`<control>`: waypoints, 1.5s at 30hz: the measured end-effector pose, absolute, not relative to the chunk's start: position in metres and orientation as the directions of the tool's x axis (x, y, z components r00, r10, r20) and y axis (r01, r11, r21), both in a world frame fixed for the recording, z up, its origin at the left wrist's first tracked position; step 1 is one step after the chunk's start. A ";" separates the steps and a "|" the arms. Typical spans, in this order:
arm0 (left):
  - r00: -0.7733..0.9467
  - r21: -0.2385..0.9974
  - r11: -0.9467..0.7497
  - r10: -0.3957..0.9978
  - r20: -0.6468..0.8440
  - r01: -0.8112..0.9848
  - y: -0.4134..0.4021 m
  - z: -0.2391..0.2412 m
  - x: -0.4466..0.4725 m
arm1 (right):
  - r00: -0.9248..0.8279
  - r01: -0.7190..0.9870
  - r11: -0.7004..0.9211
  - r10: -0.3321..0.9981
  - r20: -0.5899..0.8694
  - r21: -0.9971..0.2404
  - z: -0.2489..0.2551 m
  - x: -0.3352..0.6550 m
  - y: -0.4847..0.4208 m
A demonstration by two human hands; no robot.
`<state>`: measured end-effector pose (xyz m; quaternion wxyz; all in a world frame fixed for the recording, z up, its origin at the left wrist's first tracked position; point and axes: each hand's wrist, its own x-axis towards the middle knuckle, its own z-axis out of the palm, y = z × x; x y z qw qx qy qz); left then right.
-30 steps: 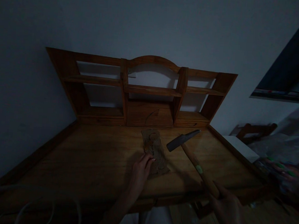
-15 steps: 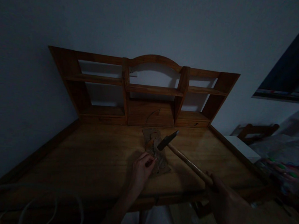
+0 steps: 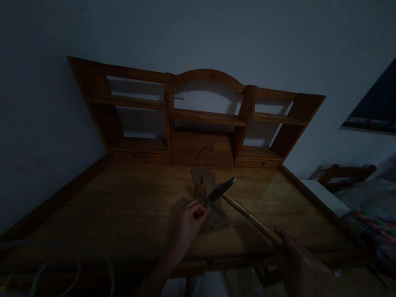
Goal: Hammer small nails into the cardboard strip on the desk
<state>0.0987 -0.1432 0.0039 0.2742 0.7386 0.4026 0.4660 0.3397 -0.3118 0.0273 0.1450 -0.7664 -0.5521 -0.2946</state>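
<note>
A flat brown cardboard piece (image 3: 205, 185) lies on the wooden desk (image 3: 129, 207) near its middle. My left hand (image 3: 189, 225) rests at the piece's near edge with its fingers pinched together on something small that I cannot make out. My right hand (image 3: 298, 268) grips the end of a hammer's wooden handle. The hammer (image 3: 244, 213) slants up to the left, and its dark metal head (image 3: 221, 189) sits low over the cardboard, just beyond my left fingertips. The room is dim.
A wooden hutch (image 3: 203, 117) with open shelves stands at the desk's back against a pale wall. White cables (image 3: 60, 270) loop at the near left. A chair back (image 3: 345, 172) and coloured clutter (image 3: 376, 224) lie to the right.
The hammer swung down and left from a raised position until its head came over the cardboard. My left hand's fingers drew into a pinch at the cardboard's near edge. The view shifted slightly.
</note>
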 end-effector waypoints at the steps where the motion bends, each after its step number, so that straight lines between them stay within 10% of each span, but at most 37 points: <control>1: 0.241 0.780 -0.527 0.849 0.469 0.338 -0.143 0.003 0.099 | 0.200 0.932 -0.342 0.764 0.614 0.122 0.026 0.342 -0.312; 22: 0.266 0.793 -0.473 0.879 0.396 0.383 -0.138 -0.003 0.101 | 0.071 0.936 -0.259 0.804 0.590 0.241 0.033 0.334 -0.315; 45: 0.286 0.753 -0.487 0.872 0.396 0.442 -0.136 -0.007 0.100 | 0.214 0.942 -0.332 0.700 0.681 0.045 0.031 0.339 -0.313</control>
